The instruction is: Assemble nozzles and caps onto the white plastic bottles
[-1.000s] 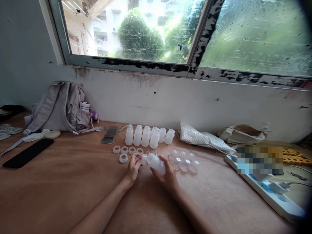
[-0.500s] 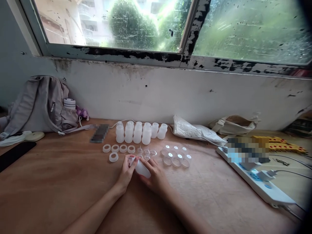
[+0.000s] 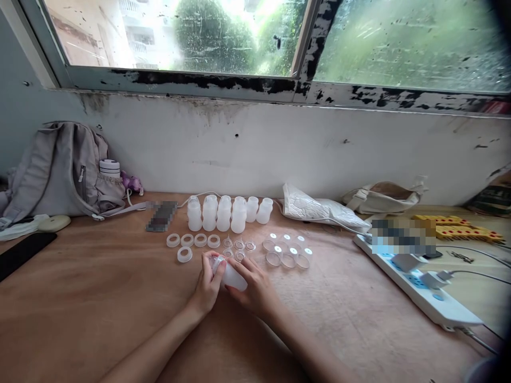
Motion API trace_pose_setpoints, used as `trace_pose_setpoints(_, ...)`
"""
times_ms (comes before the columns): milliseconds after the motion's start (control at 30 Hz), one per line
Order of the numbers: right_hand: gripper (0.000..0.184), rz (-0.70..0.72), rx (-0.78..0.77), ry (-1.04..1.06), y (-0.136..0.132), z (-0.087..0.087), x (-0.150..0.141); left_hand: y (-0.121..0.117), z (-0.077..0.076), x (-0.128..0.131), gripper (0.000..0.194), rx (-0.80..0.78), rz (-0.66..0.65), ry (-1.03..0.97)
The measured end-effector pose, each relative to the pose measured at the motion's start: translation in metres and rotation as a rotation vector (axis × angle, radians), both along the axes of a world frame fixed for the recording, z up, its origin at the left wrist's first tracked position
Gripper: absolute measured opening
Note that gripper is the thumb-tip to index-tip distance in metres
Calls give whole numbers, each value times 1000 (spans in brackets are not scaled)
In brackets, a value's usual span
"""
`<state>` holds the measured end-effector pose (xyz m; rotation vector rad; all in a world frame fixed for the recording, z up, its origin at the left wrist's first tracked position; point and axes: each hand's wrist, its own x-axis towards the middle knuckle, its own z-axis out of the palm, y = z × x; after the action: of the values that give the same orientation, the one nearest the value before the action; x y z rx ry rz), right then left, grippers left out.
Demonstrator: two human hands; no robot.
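Note:
Both hands hold one frosted white baby bottle (image 3: 233,277), tilted with its neck to the left, low over the wooden table. Closed around its neck end, my left hand (image 3: 209,282) has its thumb on a white collar, partly hidden by the fingers. My right hand (image 3: 255,284) wraps the body from the right. Just beyond lie clear nipples (image 3: 239,244). White screw rings (image 3: 184,255) are laid out left of them, and clear round caps (image 3: 288,259) with white discs on the right. Behind stands a row of frosted bottles (image 3: 223,214).
A grey backpack (image 3: 59,165) leans at the left, near a dark phone-like slab (image 3: 24,255). A white plastic packet (image 3: 315,207) lies by the wall. On the right runs a white power strip (image 3: 423,292) with plugs and cables; yellow strips (image 3: 467,233) lie behind it.
My left fingers have shifted slightly around the bottle's neck, and the bottle is still held by both hands. The whole view has moved a little; the laid-out parts have not moved.

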<state>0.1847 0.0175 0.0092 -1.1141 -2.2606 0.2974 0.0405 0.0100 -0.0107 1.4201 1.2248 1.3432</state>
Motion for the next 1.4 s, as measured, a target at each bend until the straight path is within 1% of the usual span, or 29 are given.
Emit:
trace_pose_setpoints(67,51,46,-91,53,1,1,1,-3,6,-2,25,79,-19,142)
trace_pose_setpoints(133,47,110,-192,146,3,4,3,-5,11,-4,26,136,-26,215)
trace_pose_setpoints(200,47,148,-268,249,6,9,5,-5,15,-5,27,150,-7,179)
trace_pose_setpoints(300,49,134,-292,302,7,13,6,-3,18,-5,28,128,-11,65)
trace_pose_setpoints(367,49,96,-274,284,7,13,6,-1,19,-6,28,84,-18,1)
trace_pose_setpoints(467,45,27,-208,257,7,5,4,1,22,-9,28,4,-23,-104)
trace_pose_setpoints(600,40,-32,25,213,10,-4,3,3,26,-12,34,-81,-74,-336)
trace_pose_setpoints(667,38,-40,103,190,10,-6,2,5,27,-14,38,-99,-93,-423)
trace_pose_setpoints(733,36,-45,120,190,10,-6,2,6,27,-15,41,-114,-111,-475)
trace_pose_setpoints(767,36,-46,105,209,10,-5,2,7,27,-16,42,-122,-119,-494)
trace_pose_setpoints(833,38,-39,9,285,9,-1,3,8,27,-18,45,-140,-142,-526)
trace_pose_setpoints(867,38,-31,-78,335,9,1,4,9,28,-20,46,-152,-164,-546)
trace_pose_setpoints(900,38,-21,-194,387,10,4,4,9,29,-21,46,-166,-193,-570)
trace_pose_setpoints(1000,36,30,-615,528,11,13,4,10,32,-24,47,-212,-312,-668)
trace_pose_setpoints(1033,36,40,-716,569,11,14,4,11,32,-24,44,-222,-341,-701)
trace_pose_setpoints(1067,37,44,-778,602,11,15,3,11,32,-24,40,-230,-356,-724)
trace_pose_setpoints(1100,38,43,-804,624,11,16,2,12,31,-24,35,-238,-354,-728)
trace_pose_setpoints(1167,37,30,-783,637,11,14,0,13,27,-23,29,-261,-301,-665)
trace_pose_setpoints(1233,36,29,-750,623,11,10,-1,14,23,-23,28,-285,-223,-544)
trace_pose_setpoints(1300,36,28,-733,617,12,8,-2,15,21,-24,28,-292,-183,-475)
trace_pose_setpoints(1333,36,20,-735,615,12,7,-2,16,21,-25,29,-286,-185,-484)
trace_pose_setpoints(1400,36,7,-757,613,13,8,-1,16,23,-27,35,-278,-231,-568)
